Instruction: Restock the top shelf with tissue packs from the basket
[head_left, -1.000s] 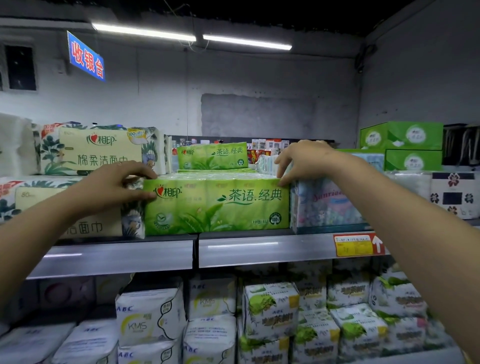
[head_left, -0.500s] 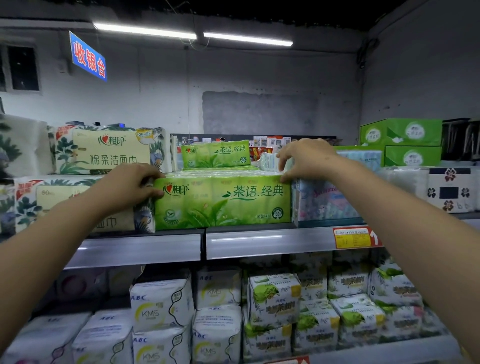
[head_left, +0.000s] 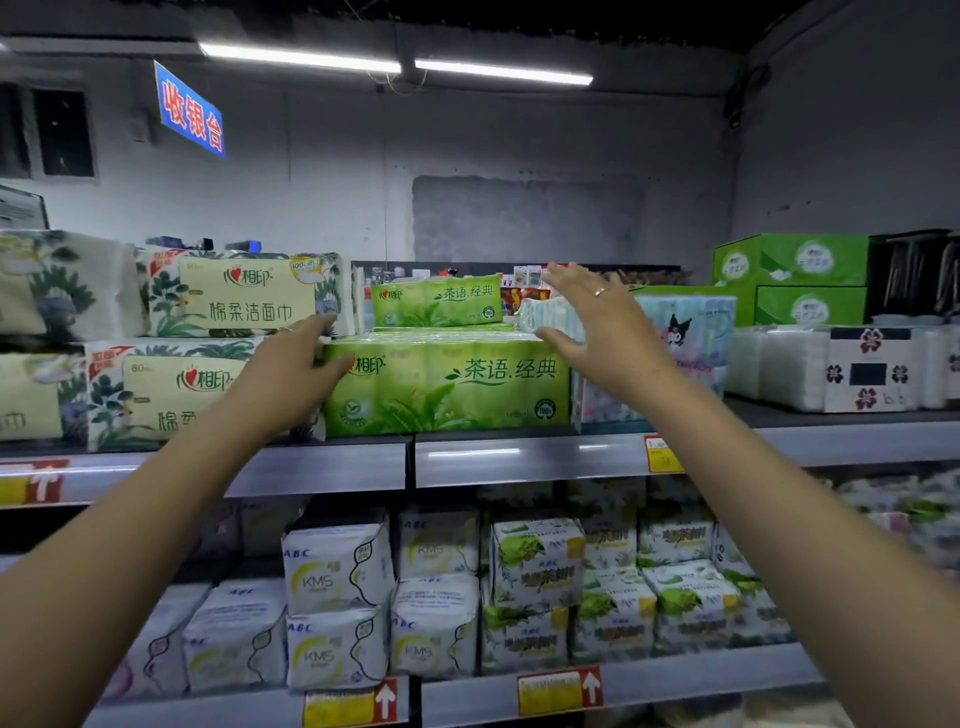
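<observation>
Both hands have let go of the green tissue pack (head_left: 447, 384) since half a second ago: the fingers were curled over its ends then and are straightened now. At the far left, floral facial-towel packs (head_left: 234, 296) are stacked two high on the top shelf (head_left: 322, 467), at nine o'clock of the green tissue pack and just beside it. The left hand (head_left: 291, 374) lies open across that seam, fingers straight, fingertips at the pack's upper left corner and thumb on its front face, gripping nothing. The green tissue pack sits flat at the shelf's front edge, label facing out, with a second green pack (head_left: 436, 306) behind it at twelve o'clock. The right hand (head_left: 597, 332) is raised over the pack's upper right corner, at about two o'clock, wide open with fingers spread and a ring (head_left: 600, 291) on one. I cannot tell whether its thumb touches the wrapper. A pale blue pack (head_left: 685, 338) stands at three o'clock, just beside the green one, followed by white packs (head_left: 789, 369) and, above them, green boxes (head_left: 795, 260). At six o'clock, the lower shelf (head_left: 701, 675) carries white ABC packs (head_left: 332, 571) and green-leaf packs (head_left: 535, 566).
</observation>
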